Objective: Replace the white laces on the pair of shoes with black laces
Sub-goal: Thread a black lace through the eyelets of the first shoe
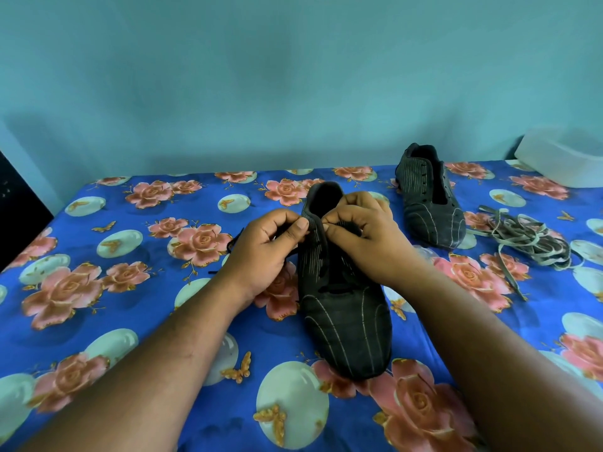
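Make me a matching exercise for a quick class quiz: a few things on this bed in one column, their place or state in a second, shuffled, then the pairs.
Things
1. near shoe
2. far shoe
3. white laces
4. white box

Places or states
A. loose heap on the sheet, right of the far shoe
B. far right corner, by the wall
C. unlaced, eyelets empty
D. between both hands, black lace partly threaded

Pairs: 1-D, 2-C, 3-A, 4-B
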Tool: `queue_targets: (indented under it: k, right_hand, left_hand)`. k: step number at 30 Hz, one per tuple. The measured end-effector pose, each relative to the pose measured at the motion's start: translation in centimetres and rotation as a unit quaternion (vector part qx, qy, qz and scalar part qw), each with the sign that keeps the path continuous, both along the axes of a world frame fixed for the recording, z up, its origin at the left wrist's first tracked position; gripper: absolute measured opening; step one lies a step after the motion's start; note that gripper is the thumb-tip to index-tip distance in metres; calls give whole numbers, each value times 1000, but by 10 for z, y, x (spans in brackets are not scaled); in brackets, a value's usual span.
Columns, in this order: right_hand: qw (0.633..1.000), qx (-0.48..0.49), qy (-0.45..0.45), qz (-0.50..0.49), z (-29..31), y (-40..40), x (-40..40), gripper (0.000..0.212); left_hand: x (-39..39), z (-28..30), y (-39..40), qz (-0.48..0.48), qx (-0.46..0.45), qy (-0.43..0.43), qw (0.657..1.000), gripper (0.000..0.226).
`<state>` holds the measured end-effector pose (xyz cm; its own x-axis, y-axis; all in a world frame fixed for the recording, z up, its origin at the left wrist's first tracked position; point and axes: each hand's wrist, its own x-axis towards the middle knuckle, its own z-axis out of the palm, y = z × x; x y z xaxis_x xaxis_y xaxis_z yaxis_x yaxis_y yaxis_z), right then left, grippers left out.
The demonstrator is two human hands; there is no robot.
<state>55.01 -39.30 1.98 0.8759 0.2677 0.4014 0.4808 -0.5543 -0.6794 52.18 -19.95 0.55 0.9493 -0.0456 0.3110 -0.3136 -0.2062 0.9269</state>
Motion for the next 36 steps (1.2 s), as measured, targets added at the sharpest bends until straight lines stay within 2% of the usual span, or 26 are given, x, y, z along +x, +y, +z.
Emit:
queue_targets:
  k: [5,7,9,11,13,15,20,26,31,34,36]
  right_hand:
    - [998,-39,-44,-25,-2,3,-3,7]
    - [997,-48,-53,-25,-2,2,-3,14]
    - [997,-54,-53,-22,-3,0,-3,21]
    - [997,-52,-52,-18,-4,-1,-3,19]
    - [997,-48,-54,-16,-4,-1,-3,14]
    - [997,-49,-50,-18,-4,0,-3,12]
    - [997,-54,-51,-22,-3,0,-4,12]
    - [999,-42,-30,-8,-2,-2,-3,10]
    - [1000,3,-7,20,0,-9,-1,28]
    - [999,33,-8,32,1,-12,2,28]
    - [997,63,-7,42,2,-14,3,27]
  left_hand:
    - [1,-1,1,12,26,-3,1000,22]
    - [1,-2,2,9,44,-11,999,18]
    - [0,-1,3,16,82,-54,995,14]
    - [0,0,3,30,105,-105,988,12]
    - [0,1,3,38,104,-115,987,6]
    - [-1,1,1,39,89,-74,992,3]
    - [0,5,-7,41,8,43,998,13]
    - [-3,6,-9,37,-45,99,993,18]
    - [3,7,13,61,13,83,995,18]
    - [12,3,30,139,153,44,978,24]
    - [18,-1,42,174,195,30,965,26]
